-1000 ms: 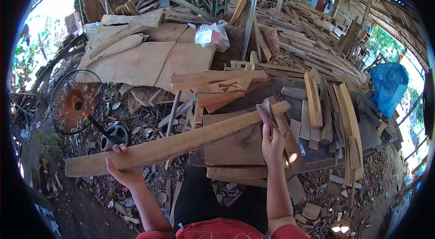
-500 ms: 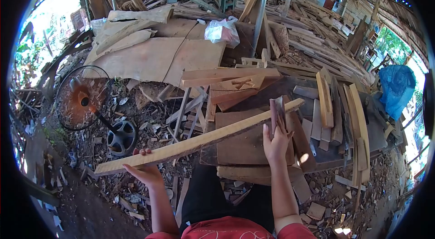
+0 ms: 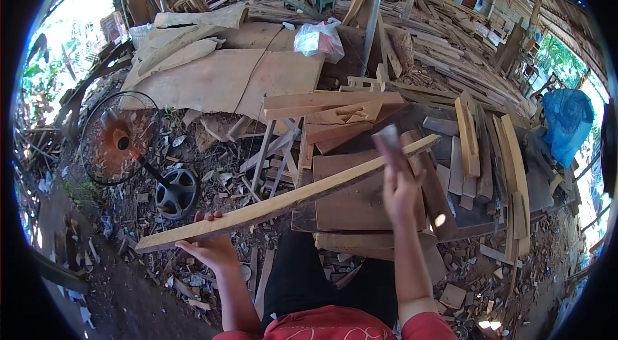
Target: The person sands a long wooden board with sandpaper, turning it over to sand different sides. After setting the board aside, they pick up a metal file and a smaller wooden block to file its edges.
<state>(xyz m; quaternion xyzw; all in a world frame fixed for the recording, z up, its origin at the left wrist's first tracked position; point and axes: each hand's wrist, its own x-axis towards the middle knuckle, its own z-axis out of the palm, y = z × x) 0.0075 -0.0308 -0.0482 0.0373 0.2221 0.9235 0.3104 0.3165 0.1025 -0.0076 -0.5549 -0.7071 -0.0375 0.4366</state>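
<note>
A long, pale wooden strip (image 3: 277, 203) slants up to the right across my front, its far end over the workbench. Near the strip's lower end, my left hand (image 3: 211, 246) is closed on it, thumb on the near side and fingertips showing past the far edge. My right hand (image 3: 400, 188), smeared by motion, grips a flat reddish-brown block (image 3: 390, 145) with a pale end, held up over the strip's upper part. The blur leaves me unable to tell what kind of block it is. Under the strip lies a brown board (image 3: 344, 192) on the workbench.
Cut wooden pieces (image 3: 468, 140) cover the bench's right side, and thick boards (image 3: 328, 103) are stacked at its back left. A floor fan (image 3: 120, 140) stands to the left among scraps. Beyond are a plastic bag (image 3: 318, 40), large sheets (image 3: 225, 79) and a blue tarp (image 3: 568, 124).
My right hand has lifted and turned, tipping the reddish-brown block to the left. My left hand keeps its grip on the strip. The whole view has shifted slightly.
</note>
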